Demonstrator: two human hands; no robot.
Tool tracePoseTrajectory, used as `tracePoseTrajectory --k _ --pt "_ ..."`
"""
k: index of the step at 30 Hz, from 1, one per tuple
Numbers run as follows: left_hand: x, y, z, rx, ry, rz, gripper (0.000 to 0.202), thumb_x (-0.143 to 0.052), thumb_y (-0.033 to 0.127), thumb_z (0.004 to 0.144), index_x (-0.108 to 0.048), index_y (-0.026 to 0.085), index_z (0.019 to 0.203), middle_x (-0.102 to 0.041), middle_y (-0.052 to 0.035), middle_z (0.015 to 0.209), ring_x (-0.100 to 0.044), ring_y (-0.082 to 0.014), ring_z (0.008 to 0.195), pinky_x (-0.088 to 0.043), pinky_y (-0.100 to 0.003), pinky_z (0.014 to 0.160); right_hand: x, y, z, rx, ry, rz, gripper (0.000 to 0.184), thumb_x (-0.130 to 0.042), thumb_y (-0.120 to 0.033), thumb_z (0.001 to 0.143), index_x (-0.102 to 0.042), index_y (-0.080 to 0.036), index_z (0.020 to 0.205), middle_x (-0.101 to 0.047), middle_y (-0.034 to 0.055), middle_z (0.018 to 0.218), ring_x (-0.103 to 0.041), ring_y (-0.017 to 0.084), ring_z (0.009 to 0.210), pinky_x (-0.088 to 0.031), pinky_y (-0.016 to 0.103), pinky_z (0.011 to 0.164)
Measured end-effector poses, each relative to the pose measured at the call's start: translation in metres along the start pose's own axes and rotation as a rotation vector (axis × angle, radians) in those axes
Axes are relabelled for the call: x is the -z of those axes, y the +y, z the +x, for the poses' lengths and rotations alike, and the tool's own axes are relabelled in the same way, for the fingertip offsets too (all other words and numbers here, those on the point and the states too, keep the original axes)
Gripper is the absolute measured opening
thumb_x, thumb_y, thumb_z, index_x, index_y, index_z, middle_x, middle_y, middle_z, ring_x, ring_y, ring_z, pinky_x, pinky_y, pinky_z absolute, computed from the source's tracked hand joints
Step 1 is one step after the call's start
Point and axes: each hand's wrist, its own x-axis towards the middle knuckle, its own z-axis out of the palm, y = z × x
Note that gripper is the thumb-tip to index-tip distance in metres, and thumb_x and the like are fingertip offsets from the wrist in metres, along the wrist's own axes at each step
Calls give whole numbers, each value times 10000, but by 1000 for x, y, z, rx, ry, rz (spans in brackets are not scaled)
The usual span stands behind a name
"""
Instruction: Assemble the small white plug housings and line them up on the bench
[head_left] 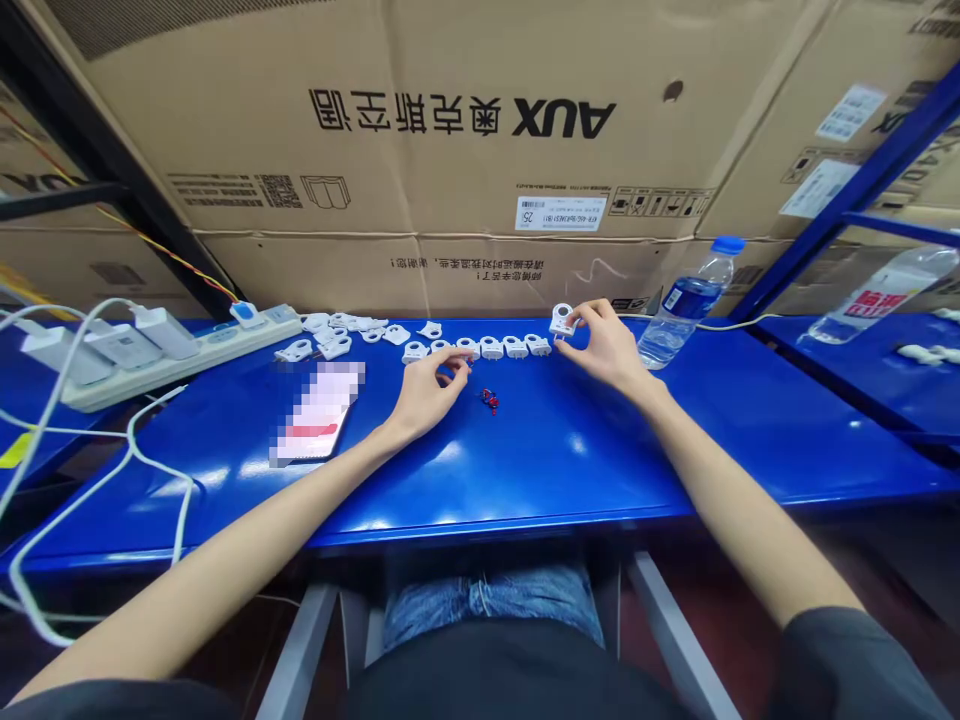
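My right hand [604, 345] pinches a white plastic clip-shaped part [562, 320] between thumb and fingers, just above the far end of a row of similar white parts [491, 347] lying on the blue metal table [525, 470]. My left hand [431, 392] has curled fingers whose tips reach the row near one white part [466, 347]. I cannot tell whether they grip it. A small tangle of red wire [489, 400] lies just right of those fingertips. Further left sits a loose heap of white parts [337, 330].
A phone with a blurred screen [319, 410] lies left of my left hand. Behind it, a white power strip [180, 360] holds several chargers with white cables. A water bottle [682, 310] stands at the back right. Large cardboard boxes [465, 120] line the table's far edge.
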Motion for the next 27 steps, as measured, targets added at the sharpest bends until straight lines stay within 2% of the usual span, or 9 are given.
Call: tracePoseTrajectory --k 3,6,9,13,17,23,27 --pt "0 1 -1 -30 24 -4 282 -623 302 936 -710 212 1188 -803 -46 946 -770 -210 903 -621 -317 734 -9 -25 -7 109 84 110 290 -624 -433 943 -618 -237 1156 -583 133 1374 -643 297 1161 -575 432 950" --pt "0 4 -1 -70 43 -4 239 -630 289 941 -680 208 1160 -803 -46 951 -773 -213 903 -616 -324 743 -21 -50 -15 207 67 189 259 -678 -402 928 -623 -247 1128 -595 110 1372 -653 274 1155 -576 403 948" --pt "1 7 -1 -86 74 -23 190 -652 303 940 -665 206 1103 -797 -53 989 -770 -217 932 -614 -325 746 -31 -64 -21 305 52 234 235 -694 -362 930 -633 -237 1119 -606 112 1359 -666 258 1142 -578 380 933" --pt "3 12 -2 -114 77 -49 163 -657 340 949 -684 209 1043 -782 -58 1055 -753 -210 951 -619 -332 769 -36 -70 -26 402 39 231 215 -672 -345 957 -648 -224 1133 -605 136 1381 -669 262 1137 -574 417 954" --pt "4 13 -2 -135 49 -61 169 -648 348 952 -742 218 1006 -781 -53 1037 -736 -213 980 -620 -341 796 -34 -74 -30 467 21 226 208 -663 -350 965 -668 -253 1148 -616 125 1401 -645 282 1202 -571 463 986" --pt "4 9 -2 -155 42 -29 168 -648 336 946 -773 227 972 -780 -45 1009 -714 -204 973 -617 -323 781 -33 -77 -32 465 77 213 205 -665 -353 970 -679 -248 1146 -625 126 1404 -666 262 1164 -579 436 976" --pt "3 9 -3 -127 52 -30 175 -644 349 946 -767 226 969 -779 -48 1013 -719 -202 951 -612 -300 716 -33 -76 -31 475 61 192 216 -658 -375 974 -688 -260 1154 -627 116 1409 -658 265 1178 -582 445 974"
